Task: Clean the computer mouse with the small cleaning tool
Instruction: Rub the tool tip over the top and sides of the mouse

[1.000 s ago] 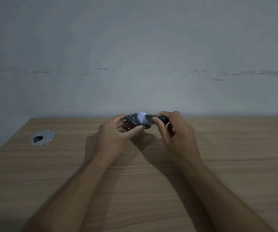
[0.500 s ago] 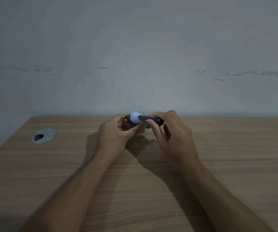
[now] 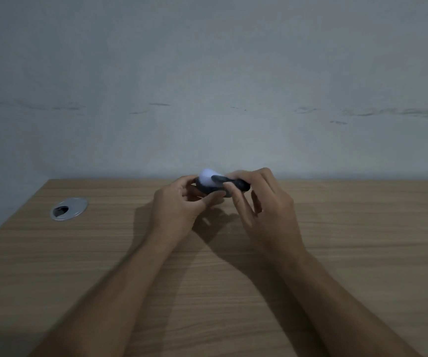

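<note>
A dark computer mouse [image 3: 207,189] is held just above the far part of the wooden desk [image 3: 362,253]. My left hand [image 3: 179,207] grips it from the left, thumb under its near side. My right hand [image 3: 264,210] pinches a small cleaning tool [image 3: 231,182] with a dark handle. The tool's white soft tip [image 3: 207,177] rests on top of the mouse. Most of the mouse is hidden by my fingers and the tip.
A round metal cable grommet [image 3: 68,209] is set into the desk at the left. A pale wall [image 3: 207,86] rises right behind the desk's far edge. The desk's left edge runs diagonally toward the lower left corner.
The white tip has slid leftward across the top of the mouse. Both hands have shifted slightly, still holding the mouse and the tool.
</note>
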